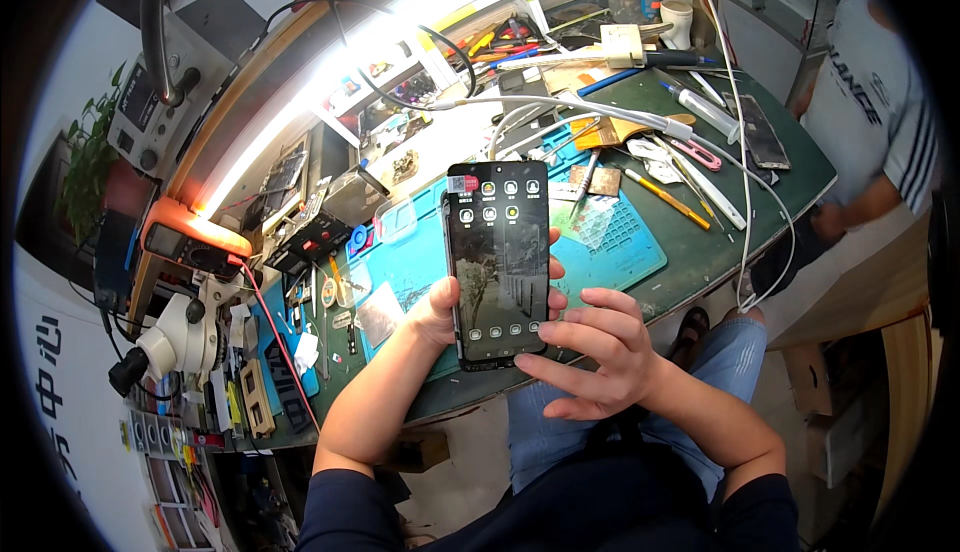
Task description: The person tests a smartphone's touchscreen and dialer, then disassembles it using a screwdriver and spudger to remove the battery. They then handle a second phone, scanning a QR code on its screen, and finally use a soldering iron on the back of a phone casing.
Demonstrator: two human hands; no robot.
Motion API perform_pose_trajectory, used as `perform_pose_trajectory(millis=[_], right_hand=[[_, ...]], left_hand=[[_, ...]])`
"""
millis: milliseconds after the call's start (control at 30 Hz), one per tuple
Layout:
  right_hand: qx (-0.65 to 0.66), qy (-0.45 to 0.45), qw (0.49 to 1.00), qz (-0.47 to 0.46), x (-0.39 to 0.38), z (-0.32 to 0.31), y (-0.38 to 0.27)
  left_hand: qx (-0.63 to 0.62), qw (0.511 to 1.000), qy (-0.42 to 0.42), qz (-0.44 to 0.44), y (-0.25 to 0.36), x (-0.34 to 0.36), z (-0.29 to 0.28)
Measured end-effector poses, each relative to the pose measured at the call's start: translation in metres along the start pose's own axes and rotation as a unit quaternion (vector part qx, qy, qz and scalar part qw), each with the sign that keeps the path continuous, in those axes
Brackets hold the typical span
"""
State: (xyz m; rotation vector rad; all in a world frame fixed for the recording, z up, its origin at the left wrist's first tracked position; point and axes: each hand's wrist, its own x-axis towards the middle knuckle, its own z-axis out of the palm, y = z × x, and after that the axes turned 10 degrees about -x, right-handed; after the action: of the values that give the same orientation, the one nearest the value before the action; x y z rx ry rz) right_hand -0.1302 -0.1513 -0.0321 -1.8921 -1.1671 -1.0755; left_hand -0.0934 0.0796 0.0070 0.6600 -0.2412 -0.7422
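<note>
My left hand (pixel 437 312) grips a black smartphone (pixel 500 272) upright above the bench's front edge, thumb along its left side and fingertips showing on the right side. The screen is lit with rows of app icons over a grey scenic background; a dark edge sticks out along its left side and bottom. My right hand (pixel 605 357) is open at the phone's lower right, fingers spread and bent, a fingertip at the bottom of the screen. Behind the phone lies a blue silicone work mat (pixel 630 247).
An orange multimeter (pixel 197 234), a microscope (pixel 180 337) and a metal-cased device (pixel 300 242) stand left. Behind are tools, a syringe (pixel 705 112), white cables (pixel 745 252) and a bright strip lamp (pixel 300 102). A person (pixel 860 122) stands right, beyond the green bench (pixel 790 182).
</note>
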Motion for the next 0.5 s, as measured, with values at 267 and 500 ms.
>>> perform_pose_trajectory(millis=[267,500], right_hand=[[-0.074,0.009,0.994,0.082,-0.008,0.002,-0.002],[-0.089,-0.014,0.985,0.148,0.017,0.005,-0.017]], left_hand=[[0.008,1.0,-0.004,0.005,0.0,0.001,0.0],[0.015,1.0,0.007,-0.007,-0.001,-0.001,0.001]])
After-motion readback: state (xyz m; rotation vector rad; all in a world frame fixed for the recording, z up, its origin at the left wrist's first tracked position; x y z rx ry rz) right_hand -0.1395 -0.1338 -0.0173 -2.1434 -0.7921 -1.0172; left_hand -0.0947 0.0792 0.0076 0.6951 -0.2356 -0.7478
